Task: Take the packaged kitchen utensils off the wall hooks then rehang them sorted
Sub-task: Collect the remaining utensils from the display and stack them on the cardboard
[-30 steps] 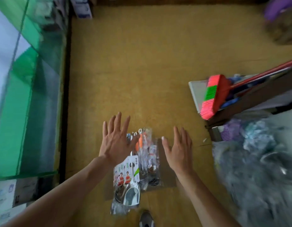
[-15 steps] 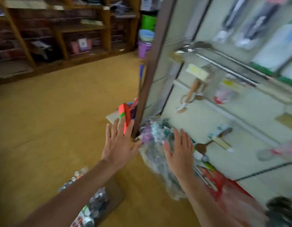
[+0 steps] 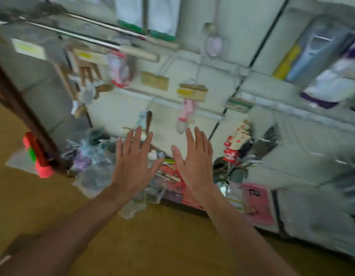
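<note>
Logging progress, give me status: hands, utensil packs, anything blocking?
Left hand, right hand open, empty. Pink utensil pack hangs on wall, not held. Bag pile on floor.

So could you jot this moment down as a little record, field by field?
Left hand: open, fingers spread, holding nothing
Right hand: open, holding nothing
Wall: pale panels, several packaged utensils hanging on it
Pink utensil: hangs on the wall just above the right hand's fingertips
Floor: yellow-brown
Pile of packets: on the floor against the wall, partly behind both hands
Sharpness: blurred, details unclear
</note>
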Demonstrator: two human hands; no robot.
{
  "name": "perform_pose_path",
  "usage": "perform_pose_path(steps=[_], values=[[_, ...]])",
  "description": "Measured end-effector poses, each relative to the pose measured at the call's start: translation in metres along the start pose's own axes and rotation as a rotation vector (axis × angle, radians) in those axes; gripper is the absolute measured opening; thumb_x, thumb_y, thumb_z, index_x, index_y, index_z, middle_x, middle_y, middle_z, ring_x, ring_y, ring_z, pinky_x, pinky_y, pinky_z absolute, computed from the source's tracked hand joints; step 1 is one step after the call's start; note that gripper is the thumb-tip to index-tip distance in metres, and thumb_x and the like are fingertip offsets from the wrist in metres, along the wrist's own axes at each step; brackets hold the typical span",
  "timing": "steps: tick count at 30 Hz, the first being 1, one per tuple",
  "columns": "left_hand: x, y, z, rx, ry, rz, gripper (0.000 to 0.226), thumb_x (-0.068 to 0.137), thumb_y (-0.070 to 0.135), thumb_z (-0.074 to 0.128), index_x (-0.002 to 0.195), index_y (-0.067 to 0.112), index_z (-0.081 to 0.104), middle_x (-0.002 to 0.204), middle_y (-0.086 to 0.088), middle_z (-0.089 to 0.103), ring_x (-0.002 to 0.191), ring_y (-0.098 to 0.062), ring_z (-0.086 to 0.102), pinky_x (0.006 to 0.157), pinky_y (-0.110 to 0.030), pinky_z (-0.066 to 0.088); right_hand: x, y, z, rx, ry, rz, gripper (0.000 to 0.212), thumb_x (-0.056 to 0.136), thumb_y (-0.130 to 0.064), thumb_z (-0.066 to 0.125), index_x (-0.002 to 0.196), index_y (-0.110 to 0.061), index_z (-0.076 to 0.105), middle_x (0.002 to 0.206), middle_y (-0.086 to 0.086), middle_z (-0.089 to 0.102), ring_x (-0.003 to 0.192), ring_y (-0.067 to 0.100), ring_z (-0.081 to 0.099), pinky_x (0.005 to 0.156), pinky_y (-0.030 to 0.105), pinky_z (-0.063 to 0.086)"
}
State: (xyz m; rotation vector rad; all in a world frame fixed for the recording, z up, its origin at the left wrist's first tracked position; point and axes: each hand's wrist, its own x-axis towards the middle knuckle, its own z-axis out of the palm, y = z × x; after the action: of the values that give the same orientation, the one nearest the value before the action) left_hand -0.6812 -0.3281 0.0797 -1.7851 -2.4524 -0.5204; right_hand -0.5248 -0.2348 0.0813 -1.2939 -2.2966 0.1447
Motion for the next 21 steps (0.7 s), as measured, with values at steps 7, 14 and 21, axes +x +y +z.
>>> perform_pose_path(steps=[7, 14, 21], values=[[0.04, 0.132, 0.031, -0.016, -0.036, 0.146, 0.083, 0.091, 0.071, 0.023, 0.155, 0.018, 0.024, 0.162, -0.016, 0.016, 0.149, -0.035, 0.013, 0.12, -0.057, 0.009, -0.014, 0.132, -0.055, -0.029, 0.001, 0.156, 0.072, 0.099, -0.064, 0.029, 0.157, -0.022, 0.023, 0.166, 0.006, 0.017, 0.153, 0.024, 0.008, 0.125, 0.046, 0.006], [0.048, 0.219, 0.08, -0.036, -0.076, 0.298, 0.081, 0.093, 0.07, 0.024, 0.155, 0.017, 0.023, 0.163, -0.014, 0.013, 0.15, -0.034, 0.01, 0.12, -0.057, 0.009, -0.034, 0.222, -0.068, -0.072, 0.015, 0.258, 0.075, 0.098, -0.066, 0.025, 0.156, -0.018, 0.026, 0.164, 0.008, 0.022, 0.152, 0.025, 0.015, 0.123, 0.049, 0.018], [0.052, 0.286, 0.122, -0.028, -0.133, 0.359, 0.082, 0.093, 0.071, 0.017, 0.156, 0.019, 0.018, 0.163, -0.013, 0.01, 0.151, -0.032, 0.007, 0.121, -0.054, 0.007, -0.043, 0.29, -0.075, -0.067, 0.013, 0.32, 0.078, 0.097, -0.066, 0.02, 0.159, -0.019, 0.018, 0.166, 0.007, 0.012, 0.153, 0.025, 0.005, 0.125, 0.046, 0.008]])
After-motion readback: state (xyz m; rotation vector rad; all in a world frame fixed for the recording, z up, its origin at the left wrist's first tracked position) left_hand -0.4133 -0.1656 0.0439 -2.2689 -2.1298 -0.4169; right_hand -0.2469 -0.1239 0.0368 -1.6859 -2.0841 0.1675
